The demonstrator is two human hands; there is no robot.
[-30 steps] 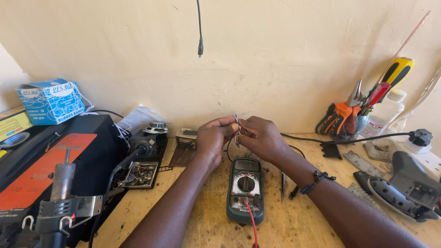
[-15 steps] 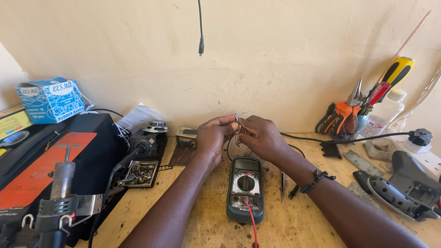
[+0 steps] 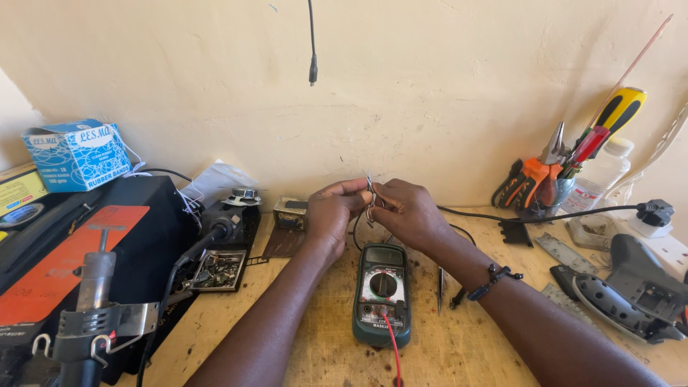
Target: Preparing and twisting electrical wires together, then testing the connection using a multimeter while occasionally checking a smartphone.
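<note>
- A blue cardboard box (image 3: pixel 75 154) with white printing sat far left of the meter (image 3: pixel 383 294), up against the wall; just below it lay a flat yellow pack (image 3: pixel 18 190), and a black case (image 3: pixel 86 251) with a wide orange label spread towards the near edge.
- The left hand (image 3: pixel 331 211) and right hand (image 3: pixel 405 211) were together just behind the meter, fingertips pinched on a small metal part (image 3: pixel 370 195) with thin wires; whether it was one piece or two could not be told.
- The part looked easy to lose: a slack pinch could have dropped it behind the meter.
- The red lead (image 3: pixel 392 347) ran from the meter towards the near edge; a forearm could have snagged it and dragged the meter.
- Far right of the meter, a clear plastic bottle (image 3: pixel 600 175) stood beside a cup of pliers (image 3: pixel 548 168).
</note>
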